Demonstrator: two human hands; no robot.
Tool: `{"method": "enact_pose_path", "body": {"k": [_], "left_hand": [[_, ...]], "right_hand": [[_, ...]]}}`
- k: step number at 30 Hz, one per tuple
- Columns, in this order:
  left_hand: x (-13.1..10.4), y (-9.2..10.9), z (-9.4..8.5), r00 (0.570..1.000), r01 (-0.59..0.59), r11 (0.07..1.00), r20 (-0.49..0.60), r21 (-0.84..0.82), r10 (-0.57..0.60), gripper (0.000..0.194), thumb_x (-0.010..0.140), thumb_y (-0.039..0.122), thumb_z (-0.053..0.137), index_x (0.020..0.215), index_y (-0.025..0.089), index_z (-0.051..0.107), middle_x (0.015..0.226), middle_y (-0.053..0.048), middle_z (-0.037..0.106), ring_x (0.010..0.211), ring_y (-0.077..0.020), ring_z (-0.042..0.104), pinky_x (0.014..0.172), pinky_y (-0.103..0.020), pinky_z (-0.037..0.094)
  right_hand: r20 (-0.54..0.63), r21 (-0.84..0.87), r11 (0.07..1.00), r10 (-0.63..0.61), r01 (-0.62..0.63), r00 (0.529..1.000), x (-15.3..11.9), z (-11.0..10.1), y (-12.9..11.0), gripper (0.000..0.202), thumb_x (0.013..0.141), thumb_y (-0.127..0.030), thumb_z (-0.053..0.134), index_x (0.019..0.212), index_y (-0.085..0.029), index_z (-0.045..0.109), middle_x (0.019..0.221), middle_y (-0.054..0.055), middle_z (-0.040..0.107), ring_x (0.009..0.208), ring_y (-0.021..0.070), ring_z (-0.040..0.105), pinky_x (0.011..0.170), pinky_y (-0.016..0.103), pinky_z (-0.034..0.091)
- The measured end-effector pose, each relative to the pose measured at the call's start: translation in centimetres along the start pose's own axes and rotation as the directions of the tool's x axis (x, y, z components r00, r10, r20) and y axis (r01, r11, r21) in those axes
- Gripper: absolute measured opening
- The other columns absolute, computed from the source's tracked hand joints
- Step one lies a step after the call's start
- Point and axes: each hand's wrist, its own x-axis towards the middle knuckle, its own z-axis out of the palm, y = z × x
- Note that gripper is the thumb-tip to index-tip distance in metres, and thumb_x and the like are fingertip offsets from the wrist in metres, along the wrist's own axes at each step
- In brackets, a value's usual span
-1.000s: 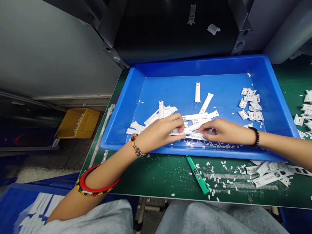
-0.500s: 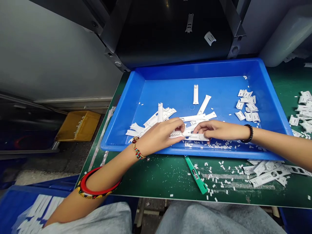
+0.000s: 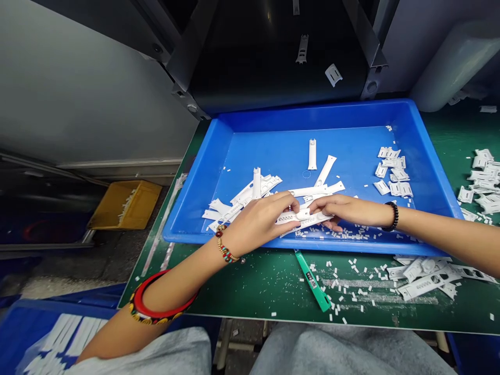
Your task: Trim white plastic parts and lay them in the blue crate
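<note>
- Holding two perforated white pieces low over the front of the blue tray, one per hand.
- Left hand: thumb and fingers pinching the left strip, its row of holes facing up.
- Right hand: thumb and fingers pinching the right strip by its right-hand end; some fingertips hidden behind it.
- Strips overlap between the hands, right one nearer the person. Joined or just touching: can't tell.
- Progress, my read: mid-handling on this pair, neither piece set down. Plenty of similar stock around, so well short of finished.
- Loose in tray: pile of long strips left of centre, more just behind the hands, a lone upright-lying strip further back.
- Short pieces grouped apart on the tray's right side; looks like sorted stock.
- Small white chips scattered along the tray's front, more on the green bench.
- Bench right: heap of long slotted parts, plus a cluster of short parts further back. Whether they're done or waiting, can't tell.
- Green tool lies on the bench, untouched.
- Black belt behind the tray carries a few more white parts.
</note>
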Motion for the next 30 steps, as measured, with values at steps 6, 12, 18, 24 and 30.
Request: {"method": "enact_pose_path", "body": {"k": [6, 12, 18, 24, 30], "left_hand": [[0.0, 1.1, 0.8, 0.988, -0.099, 0.995, -0.118, 0.031, 0.102, 0.010, 0.096, 0.029, 0.055, 0.101, 0.020, 0.056, 0.100, -0.004, 0.068, 0.089, -0.0175, 0.066, 0.072, -0.028, 0.050], [0.5, 2.5, 0.9, 0.969, -0.223, 0.974, -0.107, 0.026, 0.225, 0.014, 0.098, 0.028, 0.054, 0.107, 0.019, 0.058, 0.107, -0.007, 0.069, 0.099, -0.0198, 0.066, 0.084, -0.033, 0.054], [2.2, 2.8, -0.1, 0.940, -0.226, 0.974, -0.257, 0.023, 0.224, 0.033, 0.097, 0.034, 0.054, 0.126, 0.018, 0.050, 0.132, -0.014, 0.056, 0.125, -0.0243, 0.054, 0.106, -0.042, 0.049], [8.5, 0.8, 0.5, 0.988, -0.052, 0.998, -0.142, 0.030, 0.056, 0.052, 0.098, 0.052, 0.042, 0.133, 0.014, 0.049, 0.143, -0.019, 0.047, 0.136, -0.0314, 0.045, 0.116, -0.051, 0.037], [14.2, -0.2, 3.4, 0.970, 0.201, 0.940, 0.078, 0.275, -0.230, 0.077, 0.094, 0.054, 0.048, 0.155, 0.012, 0.026, 0.165, -0.025, 0.004, 0.152, -0.0425, 0.009, 0.119, -0.061, 0.022]], "right_hand": [[0.074, 0.026, 0.995, -0.103, 0.101, 0.992, 0.0, 0.1, 0.4, 0.026, 0.095, -0.041, 0.055, 0.102, -0.015, 0.053, 0.069, -0.007, 0.047, 0.053, 0.0064, 0.044, 0.055, 0.023, 0.040], [0.087, -0.008, 0.994, -0.110, 0.111, 0.990, -0.5, -0.4, 0.5, 0.037, 0.092, -0.052, 0.059, 0.096, -0.016, 0.057, 0.066, -0.008, 0.039, 0.052, 0.0058, 0.038, 0.051, 0.022, 0.038], [-0.245, -0.451, 0.877, -0.302, 0.168, 0.921, -5.5, -1.9, -2.7, 0.038, 0.099, -0.040, 0.048, 0.119, -0.013, 0.066, 0.070, -0.001, 0.057, 0.057, 0.0092, 0.044, 0.055, 0.024, 0.036], [-0.595, -0.676, 0.736, -0.524, -0.027, 0.609, -16.4, -1.6, -1.4, 0.033, 0.098, -0.035, 0.053, 0.127, -0.026, 0.067, 0.103, 0.005, 0.069, 0.080, 0.0159, 0.060, 0.066, 0.029, 0.046], [-0.525, -0.847, 0.501, -0.737, -0.177, 0.426, -22.7, 4.2, 7.7, 0.050, 0.096, -0.012, 0.050, 0.138, -0.038, 0.057, 0.092, 0.004, 0.064, 0.081, 0.0170, 0.060, 0.069, 0.030, 0.049]]}}
